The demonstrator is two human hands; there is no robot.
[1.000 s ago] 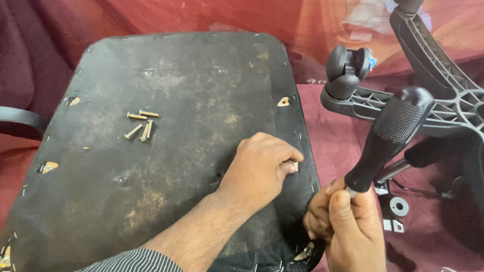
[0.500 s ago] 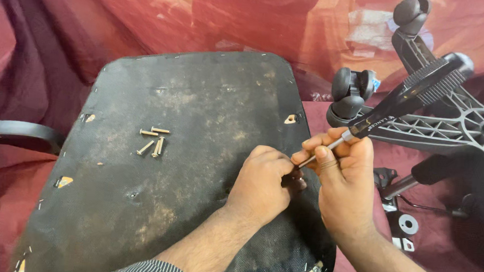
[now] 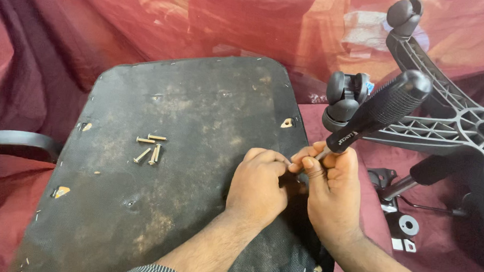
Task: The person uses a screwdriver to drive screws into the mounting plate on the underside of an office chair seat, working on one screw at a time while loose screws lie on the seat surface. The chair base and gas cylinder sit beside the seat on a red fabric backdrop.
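While the right hand pinches the bare shaft of the screwdriver just below its black ribbed handle, the left hand curls beside it, fingertips bunched at the tip, near the right edge of the upturned chair seat. Both grips are closed: the right clamped on the shaft, the left apparently steadying a small fastener I cannot make out under the fingers. To do this well, I'd say keep the blade square to the seat, seat the tip fully before turning, and press down so it doesn't slip.

Four loose screws lie on the seat, well left of the hands. Beyond the seat's right edge lies the black star base with a caster; near it, small metal washers on the red cloth. A small pale print band rings the handle's lower end; a faded whitish package shows behind the cloth, above the base.
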